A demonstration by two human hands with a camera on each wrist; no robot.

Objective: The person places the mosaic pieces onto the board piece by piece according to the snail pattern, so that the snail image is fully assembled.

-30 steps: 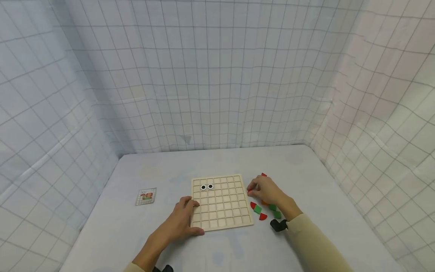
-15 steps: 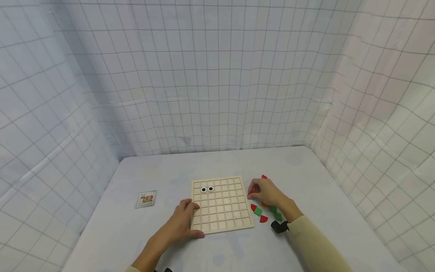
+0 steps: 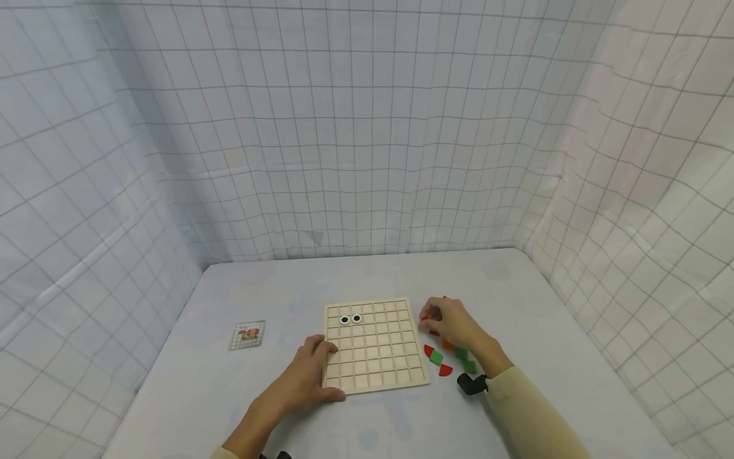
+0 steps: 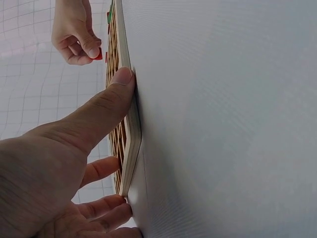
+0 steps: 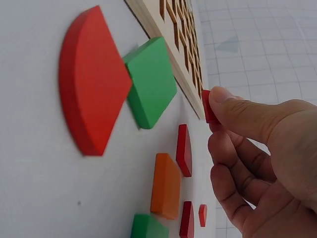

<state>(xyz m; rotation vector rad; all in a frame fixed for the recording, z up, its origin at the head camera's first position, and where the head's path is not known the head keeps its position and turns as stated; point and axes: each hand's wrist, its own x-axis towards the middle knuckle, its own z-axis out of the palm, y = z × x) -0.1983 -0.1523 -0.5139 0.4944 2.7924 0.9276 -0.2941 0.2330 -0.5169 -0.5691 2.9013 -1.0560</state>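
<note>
A pale wooden grid board (image 3: 375, 344) lies flat, with two eye tiles (image 3: 350, 319) in its upper left cells. My left hand (image 3: 309, 373) rests at its near left corner. In the left wrist view, the thumb (image 4: 106, 109) presses along the front edge while the index finger touches the board's side. Off the board's right edge, my right hand (image 3: 453, 320) pinches a small red piece (image 5: 208, 108) between thumb and fingers. Around that hand lie a red quarter-round piece (image 5: 101, 84), a green piece (image 5: 153, 82), an orange piece (image 5: 166, 186) and further red and green ones.
To the left of the board lies a small picture card (image 3: 248, 335) with a gridded, coloured figure. White cloth walls with grid lines (image 3: 367, 140) stand at the back and both sides of the white table (image 3: 367, 274).
My right hand has shifted slightly beside the board with the red piece pinched. Another red piece and more of the orange one now show below it. The left hand stays at the corner.
</note>
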